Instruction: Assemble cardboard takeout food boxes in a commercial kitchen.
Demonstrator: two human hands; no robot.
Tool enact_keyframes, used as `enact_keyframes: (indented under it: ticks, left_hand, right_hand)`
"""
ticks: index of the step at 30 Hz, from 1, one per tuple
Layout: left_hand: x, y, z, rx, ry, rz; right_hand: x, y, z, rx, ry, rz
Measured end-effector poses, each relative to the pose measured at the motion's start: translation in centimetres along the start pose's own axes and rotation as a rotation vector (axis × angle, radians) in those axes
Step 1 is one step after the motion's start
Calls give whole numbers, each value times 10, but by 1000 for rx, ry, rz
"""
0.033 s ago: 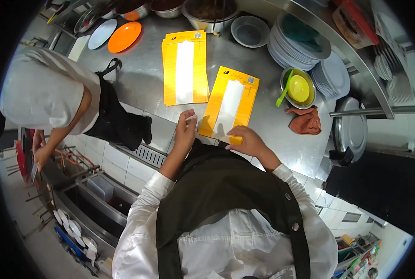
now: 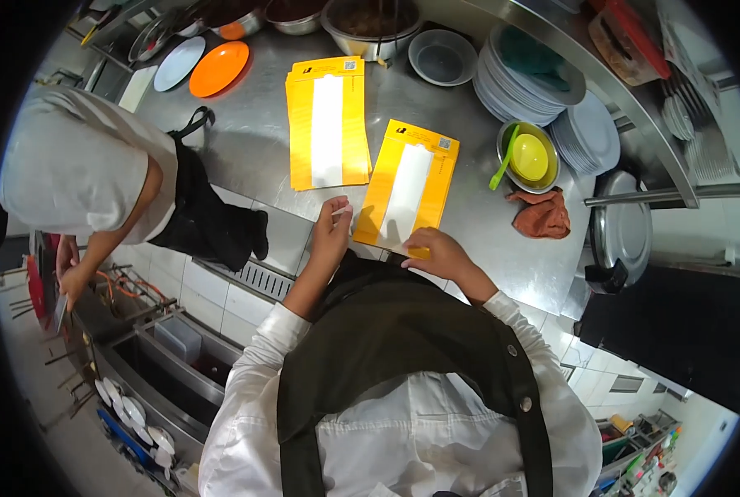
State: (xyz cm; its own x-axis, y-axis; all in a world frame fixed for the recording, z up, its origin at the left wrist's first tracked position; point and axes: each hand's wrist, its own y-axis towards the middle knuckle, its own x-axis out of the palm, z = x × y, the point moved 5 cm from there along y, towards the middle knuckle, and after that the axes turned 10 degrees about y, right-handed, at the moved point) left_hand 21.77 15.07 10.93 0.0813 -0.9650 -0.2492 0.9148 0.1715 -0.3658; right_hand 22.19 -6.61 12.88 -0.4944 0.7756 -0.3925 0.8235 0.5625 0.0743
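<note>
A small stack of yellow paper sleeves [image 2: 378,203], each with a white strip down the middle, lies tilted at the table's near edge. My right hand [image 2: 440,255] grips its lower right corner, thumb on top and fingers curled at the edge. Just left of that stack, my left hand [image 2: 330,236] is held up with its fingers bent together. Something small and pale shows at its fingertips, too small to name. Farther back lies a thicker stack of yellow sleeves [image 2: 301,128], its edges uneven, beside the smaller one.
On the steel table [image 2: 254,124] stand an orange plate [image 2: 219,69], a grey bowl [image 2: 442,58], stacked white plates [image 2: 503,87], a yellow bowl [image 2: 529,157] and a brown cloth [image 2: 544,217]. A co-worker [image 2: 88,157] stands at the left. A metal shelf [image 2: 627,99] overhangs the right.
The view has shifted very slightly. Both hands and the yellow sleeves hold practically the same places.
</note>
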Motion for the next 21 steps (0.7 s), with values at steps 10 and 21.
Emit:
enact_keyframes:
  ticks: [10,21]
  left_hand:
    - [10,-12,-39,-538,8,-185]
    - [19,-17,55,39,-584,-522]
  right_hand:
    - [8,5,42,380,182,-3]
    - [-5,10,-120,132,729,594]
